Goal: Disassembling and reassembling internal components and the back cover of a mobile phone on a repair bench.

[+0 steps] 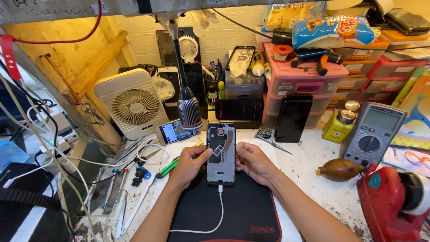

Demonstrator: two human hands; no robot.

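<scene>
An opened smartphone lies back-side up at the top edge of a black mat, its inner board and a brown flex cable exposed. My left hand grips its left edge with the thumb resting on the inside. My right hand holds the right edge, thumb on the frame. A white charging cable is plugged into the phone's bottom end and curls across the mat.
A gooseneck lamp stands just behind the phone, beside a lit phone and a white fan. Tweezers, screwdrivers and green-handled pliers lie left. Right: a black phone, multimeter, brown air blower, red tape dispenser, pink drawers.
</scene>
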